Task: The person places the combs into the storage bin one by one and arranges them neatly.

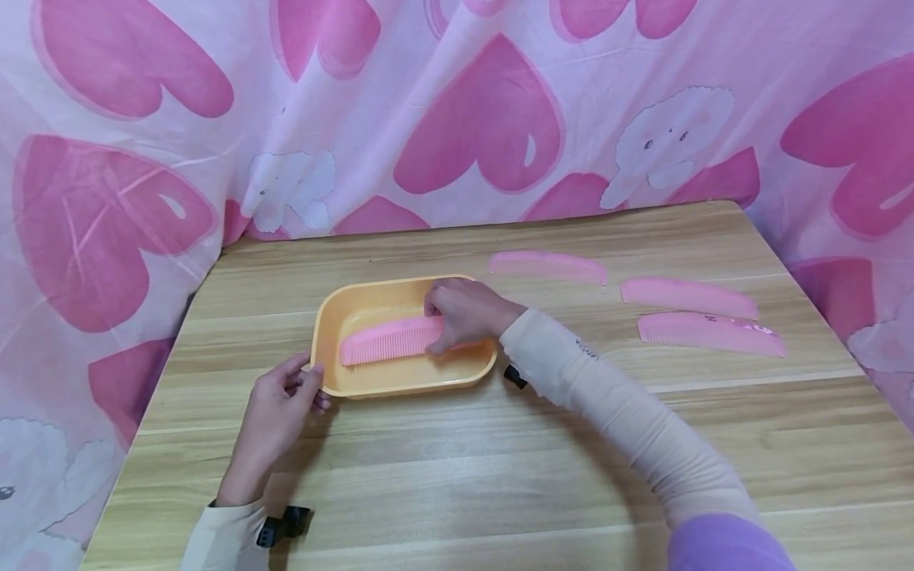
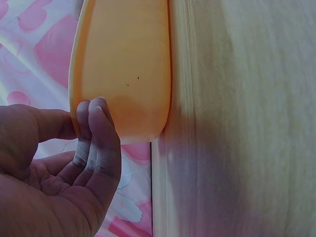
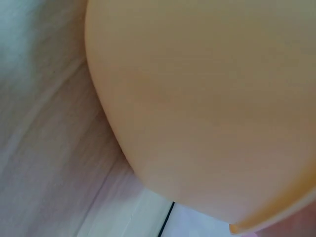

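A yellow-orange plastic basin (image 1: 324,321) stands on the wooden table, with a pink comb (image 1: 382,342) inside it. My right hand (image 1: 464,309) reaches over the basin's right side and grips the comb near its right end, hiding part of it. At the near left corner, my left hand (image 1: 278,408) pinches the basin's rim between thumb and fingers. The left wrist view shows those fingers (image 2: 102,128) against the basin's outer wall (image 2: 123,59). In the right wrist view the basin's side (image 3: 207,98) fills most of the picture, and my right hand is barely visible there.
To the right of the basin lie three more pink combs: one at the back (image 1: 548,266), one farther right (image 1: 689,297) and one (image 1: 710,333) just in front of that, with dark and shiny marks. A pink heart-patterned cloth (image 1: 478,119) hangs behind the table (image 1: 500,476).
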The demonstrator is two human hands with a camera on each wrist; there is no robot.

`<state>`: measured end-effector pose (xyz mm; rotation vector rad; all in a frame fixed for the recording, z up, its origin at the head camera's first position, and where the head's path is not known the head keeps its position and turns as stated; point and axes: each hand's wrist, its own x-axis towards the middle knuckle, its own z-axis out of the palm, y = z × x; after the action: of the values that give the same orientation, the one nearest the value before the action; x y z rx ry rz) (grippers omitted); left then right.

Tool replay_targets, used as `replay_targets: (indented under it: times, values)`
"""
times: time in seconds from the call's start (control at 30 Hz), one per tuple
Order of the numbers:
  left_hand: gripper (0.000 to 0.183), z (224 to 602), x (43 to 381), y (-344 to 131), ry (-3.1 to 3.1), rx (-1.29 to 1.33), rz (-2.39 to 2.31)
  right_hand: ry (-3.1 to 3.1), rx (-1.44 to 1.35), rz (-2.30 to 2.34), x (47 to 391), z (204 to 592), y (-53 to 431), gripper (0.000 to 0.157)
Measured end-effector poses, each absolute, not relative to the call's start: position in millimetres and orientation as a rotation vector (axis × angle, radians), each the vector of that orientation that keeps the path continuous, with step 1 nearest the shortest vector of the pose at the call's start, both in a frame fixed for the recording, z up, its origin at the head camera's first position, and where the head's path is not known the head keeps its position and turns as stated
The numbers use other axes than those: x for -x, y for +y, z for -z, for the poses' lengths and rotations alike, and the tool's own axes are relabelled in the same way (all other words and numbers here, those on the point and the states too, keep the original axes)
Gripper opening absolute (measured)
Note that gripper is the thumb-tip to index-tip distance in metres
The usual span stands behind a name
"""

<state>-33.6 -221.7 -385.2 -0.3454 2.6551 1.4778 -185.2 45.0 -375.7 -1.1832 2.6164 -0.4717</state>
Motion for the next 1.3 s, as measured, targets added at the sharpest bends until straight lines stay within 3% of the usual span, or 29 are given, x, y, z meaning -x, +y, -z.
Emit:
replay_targets:
  times: [0.77, 1.3]
  values:
    - [0.046, 382.6, 34.4, -220.3, 2.673, 0.361, -1.458, 2.600, 1.138, 0.510, 184.3, 371.1, 49.7, 0.056]
    - [0.048, 384.6, 33.9, -221.2, 2.659, 0.360, -1.449, 2.559, 1.110, 0.780, 180.3, 334.6, 92.5, 0.053]
